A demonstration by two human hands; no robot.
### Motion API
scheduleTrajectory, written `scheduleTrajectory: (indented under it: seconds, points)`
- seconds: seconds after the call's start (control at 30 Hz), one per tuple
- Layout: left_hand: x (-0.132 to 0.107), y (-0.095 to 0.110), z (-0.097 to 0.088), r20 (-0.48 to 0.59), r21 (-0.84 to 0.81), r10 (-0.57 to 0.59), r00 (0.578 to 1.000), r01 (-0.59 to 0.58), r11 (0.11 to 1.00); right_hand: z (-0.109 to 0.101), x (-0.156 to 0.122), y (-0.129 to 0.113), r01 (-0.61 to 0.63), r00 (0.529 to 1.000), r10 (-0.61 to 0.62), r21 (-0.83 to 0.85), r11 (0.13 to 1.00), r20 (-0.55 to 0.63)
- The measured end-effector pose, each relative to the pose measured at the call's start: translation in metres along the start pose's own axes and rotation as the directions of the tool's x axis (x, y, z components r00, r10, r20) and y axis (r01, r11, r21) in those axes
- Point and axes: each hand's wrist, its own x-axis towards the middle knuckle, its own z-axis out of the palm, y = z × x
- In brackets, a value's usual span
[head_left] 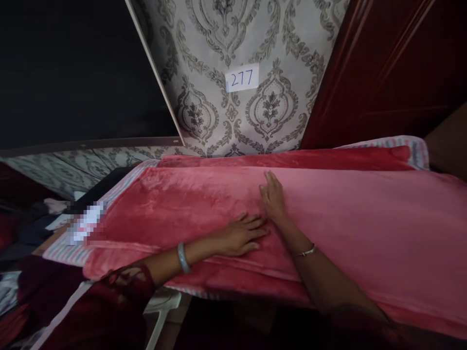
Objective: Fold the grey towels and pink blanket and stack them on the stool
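A plush red and pink blanket [365, 214] lies spread in folded layers along a long surface. My left hand [242, 236] rests flat on its middle, palm down, with the fingers stretched to the right. Just beyond it, my right hand [273, 194] touches the same top layer, its fingers apart and pointing toward the wall. Neither hand grips the cloth. Left of my hands the pile looks darker red, while the right part is paler and smoother. Another red fold [284, 159] shows along the far edge.
A striped cloth [67, 253] shows under the blanket at its edges. A large dark screen [80, 73] stands at the back left. On the patterned wall hangs a paper marked 277 [242, 78]. A dark red door [394, 73] is at the right, and clothes [32, 228] lie at the left.
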Motion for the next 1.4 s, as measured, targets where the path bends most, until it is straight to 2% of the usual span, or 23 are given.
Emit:
scheduleTrajectory:
  seconds: [0.07, 0.13, 0.23, 0.4, 0.5, 0.6, 0.7, 0.8, 0.97, 1.1, 1.23, 1.33, 1.4]
  points:
    - [-0.03, 0.006, 0.002, -0.026, -0.009, -0.032, 0.999, 0.032, 0.999, 0.001, 0.0, -0.003, 0.015, 0.985, 0.001, -0.087, 0.996, 0.175]
    - [-0.055, 0.008, 0.008, -0.077, 0.026, -0.139, 0.987, 0.142, 0.99, -0.001, -0.002, -0.008, 0.031, 0.956, 0.018, -0.162, 0.986, 0.291]
    - [-0.086, 0.009, 0.022, -0.135, 0.094, -0.238, 0.962, 0.252, 0.963, -0.008, -0.004, -0.016, 0.052, 0.938, 0.03, -0.227, 0.972, 0.344]
    - [-0.125, 0.012, 0.044, -0.238, 0.182, -0.258, 0.936, 0.304, 0.935, -0.022, -0.012, -0.021, 0.104, 0.899, 0.037, -0.294, 0.95, 0.437]
    - [-0.147, 0.008, 0.051, -0.305, 0.218, -0.298, 0.905, 0.371, 0.903, -0.032, -0.034, -0.019, 0.129, 0.862, 0.051, -0.317, 0.94, 0.504]
    - [-0.168, 0.0, 0.054, -0.398, 0.219, -0.355, 0.846, 0.463, 0.859, -0.045, -0.074, -0.014, 0.191, 0.843, 0.003, -0.304, 0.933, 0.538]
    - [-0.186, -0.008, 0.055, -0.506, 0.174, -0.423, 0.752, 0.569, 0.803, -0.061, -0.122, -0.012, 0.247, 0.846, -0.053, -0.302, 0.921, 0.531]
    - [-0.2, -0.016, 0.054, -0.57, 0.12, -0.496, 0.655, 0.664, 0.738, -0.075, -0.159, -0.015, 0.287, 0.854, -0.103, -0.295, 0.911, 0.51]
    - [-0.215, -0.027, 0.049, -0.61, 0.087, -0.568, 0.553, 0.759, 0.646, -0.081, -0.181, -0.025, 0.315, 0.879, -0.158, -0.3, 0.9, 0.45]
    - [-0.222, -0.028, 0.042, -0.584, 0.104, -0.588, 0.56, 0.77, 0.63, -0.073, -0.181, -0.02, 0.341, 0.899, -0.217, -0.296, 0.892, 0.381]
    - [-0.23, -0.026, 0.044, -0.574, 0.078, -0.599, 0.558, 0.766, 0.638, -0.064, -0.183, 0.001, 0.387, 0.897, -0.3, -0.251, 0.887, 0.325]
    - [-0.239, -0.029, 0.052, -0.615, 0.049, -0.554, 0.562, 0.728, 0.684, -0.057, -0.187, 0.017, 0.423, 0.891, -0.362, -0.211, 0.881, 0.274]
    - [-0.245, -0.033, 0.056, -0.68, -0.015, -0.506, 0.531, 0.679, 0.734, -0.054, -0.19, 0.023, 0.462, 0.88, -0.42, -0.197, 0.865, 0.22]
